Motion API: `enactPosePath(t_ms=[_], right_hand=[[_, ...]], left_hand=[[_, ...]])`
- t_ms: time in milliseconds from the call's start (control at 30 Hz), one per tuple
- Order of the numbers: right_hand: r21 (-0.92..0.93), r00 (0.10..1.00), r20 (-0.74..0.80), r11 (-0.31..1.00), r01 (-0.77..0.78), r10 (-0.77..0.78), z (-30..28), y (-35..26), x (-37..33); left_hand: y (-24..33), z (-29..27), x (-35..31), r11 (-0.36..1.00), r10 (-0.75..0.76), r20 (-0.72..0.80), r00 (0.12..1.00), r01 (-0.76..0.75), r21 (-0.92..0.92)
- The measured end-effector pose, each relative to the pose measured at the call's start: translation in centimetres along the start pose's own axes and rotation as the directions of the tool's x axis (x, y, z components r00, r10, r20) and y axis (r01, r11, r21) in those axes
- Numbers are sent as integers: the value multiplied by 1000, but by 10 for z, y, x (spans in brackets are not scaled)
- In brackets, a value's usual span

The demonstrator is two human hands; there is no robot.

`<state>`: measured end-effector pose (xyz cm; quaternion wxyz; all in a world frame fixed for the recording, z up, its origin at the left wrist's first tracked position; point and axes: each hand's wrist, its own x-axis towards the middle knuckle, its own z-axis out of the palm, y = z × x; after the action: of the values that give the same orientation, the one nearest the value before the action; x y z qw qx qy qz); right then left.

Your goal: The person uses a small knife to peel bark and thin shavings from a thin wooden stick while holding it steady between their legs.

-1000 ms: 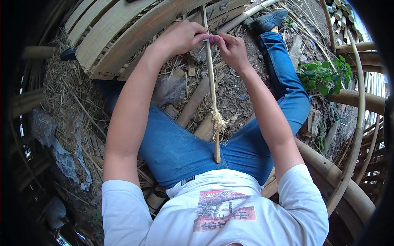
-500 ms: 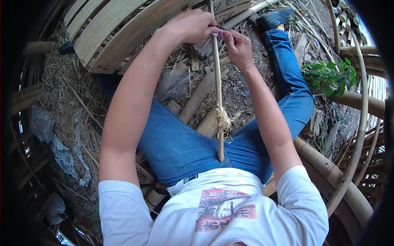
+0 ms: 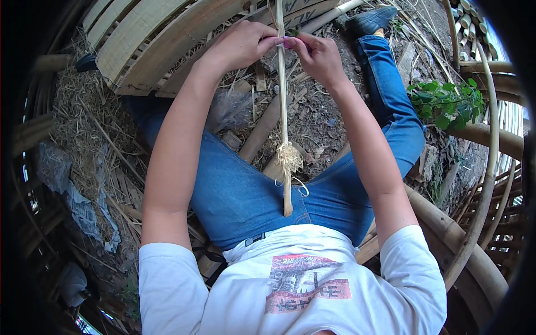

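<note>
A thin bamboo stick (image 3: 283, 106) runs from my lap up past the top of the view. A tuft of pale frayed fibre (image 3: 290, 157) is knotted around it low down. My left hand (image 3: 241, 44) is closed around the stick near the top. My right hand (image 3: 317, 54) meets it there, fingertips pinching a small pink object (image 3: 290, 42) against the stick. What the pink object is I cannot tell. My legs in blue jeans (image 3: 245, 195) spread below.
A slatted wooden pallet (image 3: 151, 39) lies at the upper left. Dry straw and bamboo offcuts (image 3: 262, 125) cover the ground. Curved bamboo poles (image 3: 446, 223) frame the right side beside a green leafy plant (image 3: 446, 103). My dark shoe (image 3: 368, 21) is at the top.
The stick has swung from a slight tilt to nearly upright and sits a little further right. Both hands stayed together at its upper part.
</note>
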<state>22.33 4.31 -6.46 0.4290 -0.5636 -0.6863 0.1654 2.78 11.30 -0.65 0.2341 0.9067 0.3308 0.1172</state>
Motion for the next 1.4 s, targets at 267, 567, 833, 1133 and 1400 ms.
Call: enactPosePath(t_ms=[267,567,833,1133,1400], right_hand=[[-152,998,51,987,55,-48,-11,-5,4],[-216,983,83,960,176,-162,-8,-8,-4],[-223,988,13,963,150,-151,-6,-12,-19],[-130,997,68,991,33,-25,-9,-25,-30],[-156,995,86,986,54,-41,-11,-28,-43]], left_hand=[[-4,9,-4,993,8,-64,998,-15,-119],[-10,20,-16,978,21,-87,996,-38,-204],[-5,25,-21,990,75,-94,993,-86,-111],[8,18,-31,995,32,-23,999,-35,-98],[11,27,-41,989,51,-35,998,-55,-137]])
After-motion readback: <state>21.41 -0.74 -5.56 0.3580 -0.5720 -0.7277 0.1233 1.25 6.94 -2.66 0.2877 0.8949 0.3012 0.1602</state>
